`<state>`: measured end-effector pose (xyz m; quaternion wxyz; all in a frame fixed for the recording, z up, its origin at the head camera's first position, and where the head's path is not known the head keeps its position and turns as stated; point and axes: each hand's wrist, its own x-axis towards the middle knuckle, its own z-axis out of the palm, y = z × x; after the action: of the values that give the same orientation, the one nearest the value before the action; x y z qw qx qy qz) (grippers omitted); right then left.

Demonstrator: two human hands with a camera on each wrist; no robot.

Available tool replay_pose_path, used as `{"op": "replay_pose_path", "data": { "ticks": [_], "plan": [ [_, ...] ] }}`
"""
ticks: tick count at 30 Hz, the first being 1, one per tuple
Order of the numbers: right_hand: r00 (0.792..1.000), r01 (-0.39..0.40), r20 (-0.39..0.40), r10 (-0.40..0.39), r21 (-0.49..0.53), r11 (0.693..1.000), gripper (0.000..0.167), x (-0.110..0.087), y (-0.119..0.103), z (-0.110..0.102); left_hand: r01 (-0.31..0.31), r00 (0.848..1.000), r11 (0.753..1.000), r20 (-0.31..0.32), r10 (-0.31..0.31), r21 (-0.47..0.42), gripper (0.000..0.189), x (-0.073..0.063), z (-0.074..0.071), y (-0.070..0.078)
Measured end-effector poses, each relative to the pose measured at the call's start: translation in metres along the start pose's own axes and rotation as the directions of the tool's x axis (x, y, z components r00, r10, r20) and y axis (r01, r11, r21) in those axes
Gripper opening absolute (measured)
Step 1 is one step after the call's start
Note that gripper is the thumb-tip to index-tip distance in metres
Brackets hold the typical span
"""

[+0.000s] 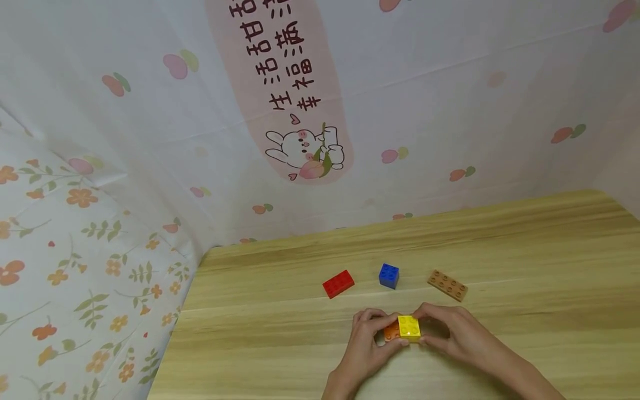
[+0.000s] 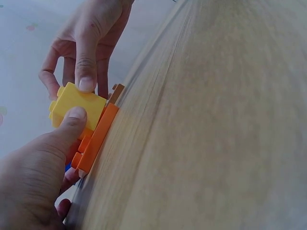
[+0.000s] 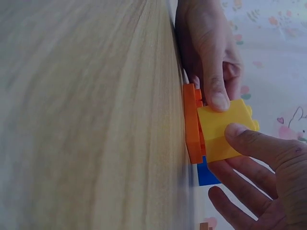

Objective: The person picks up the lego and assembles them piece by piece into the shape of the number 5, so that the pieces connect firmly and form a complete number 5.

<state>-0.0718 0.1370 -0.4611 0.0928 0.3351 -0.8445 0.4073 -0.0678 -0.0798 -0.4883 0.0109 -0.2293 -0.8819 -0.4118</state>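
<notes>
A yellow building block [image 1: 409,328] sits over one end of a flat orange building block [image 1: 391,331] on the table. In the right wrist view the yellow block [image 3: 223,130] leans slightly against the orange block [image 3: 193,125], with some orange studs showing. My right hand [image 1: 452,330] pinches the yellow block between thumb and fingers from the right. From the left, my left hand [image 1: 369,341] also grips it, thumb on the near face and fingers on the far side. The left thumb [image 2: 72,122] lies just below the right thumb [image 2: 86,72] in the left wrist view.
Beyond the hands lie a flat red block [image 1: 338,284], a blue block [image 1: 389,275] and a flat brown block [image 1: 448,285] on the wooden table [image 1: 240,316]. A printed cloth [image 1: 420,100] hangs along the table's back edge, and a floral cloth [image 1: 90,266] hangs at the left.
</notes>
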Motion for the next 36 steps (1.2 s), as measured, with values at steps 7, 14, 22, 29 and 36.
{"op": "replay_pose_path", "data": {
  "ticks": [7,14,22,29,36],
  "plan": [
    [0.999,-0.03,0.016,0.029,0.022,0.999,0.041,-0.002,0.002,0.0,0.013,1.0,1.0,0.007,-0.013,-0.013,0.043,0.001,0.0,0.002],
    [1.0,-0.028,0.012,0.028,0.018,0.999,0.041,-0.001,0.002,0.0,0.025,1.0,1.0,0.014,-0.024,-0.02,0.043,0.001,-0.002,0.002],
    [0.999,-0.039,0.004,0.039,0.067,0.997,0.043,-0.003,0.006,0.002,0.019,1.0,1.0,0.018,-0.019,-0.001,0.043,0.001,-0.001,0.003],
    [0.995,-0.093,0.054,0.083,0.234,0.968,0.04,-0.005,0.012,0.003,0.024,0.999,1.0,0.028,-0.024,0.013,0.042,0.002,0.002,0.004],
    [0.987,-0.159,0.063,0.149,0.214,0.964,0.04,-0.008,0.016,0.011,0.012,0.999,1.0,0.039,-0.012,0.001,0.044,0.001,-0.002,0.001]
  ]
}}
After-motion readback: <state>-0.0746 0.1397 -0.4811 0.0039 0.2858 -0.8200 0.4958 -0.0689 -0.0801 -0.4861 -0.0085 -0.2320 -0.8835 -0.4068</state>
